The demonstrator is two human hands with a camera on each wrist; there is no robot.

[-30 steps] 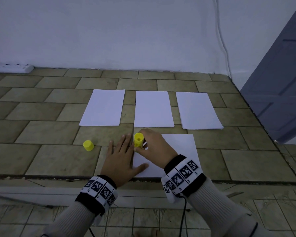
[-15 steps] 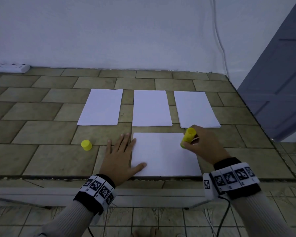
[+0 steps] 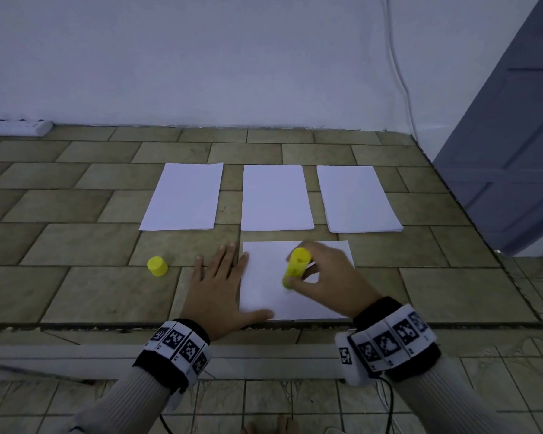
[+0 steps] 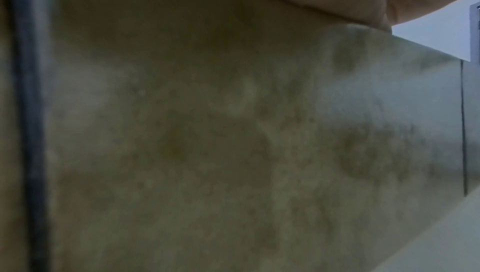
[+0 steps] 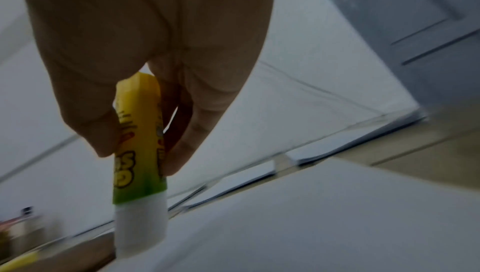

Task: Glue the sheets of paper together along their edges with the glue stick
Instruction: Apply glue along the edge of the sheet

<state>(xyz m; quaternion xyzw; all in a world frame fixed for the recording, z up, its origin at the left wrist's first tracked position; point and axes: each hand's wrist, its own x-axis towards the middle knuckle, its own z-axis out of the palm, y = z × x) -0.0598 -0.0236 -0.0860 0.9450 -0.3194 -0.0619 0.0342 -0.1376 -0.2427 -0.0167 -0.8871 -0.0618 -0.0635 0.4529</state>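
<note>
In the lower centre of the head view, the right hand (image 3: 326, 277) has its grip clamped on the yellow glue stick (image 3: 296, 267), white tip down on the near sheet of paper (image 3: 264, 296). The left hand (image 3: 215, 292) lies flat with fingers apart, thumb on that sheet's lower left corner. The yellow cap (image 3: 157, 266) stands left of it on the tiled floor (image 3: 76, 289). 3 paper stacks (image 3: 276, 198) lie in a row above. A power strip (image 3: 16, 127) sits at the left edge by the wall, a grey door (image 3: 514, 151) at the right.
</note>
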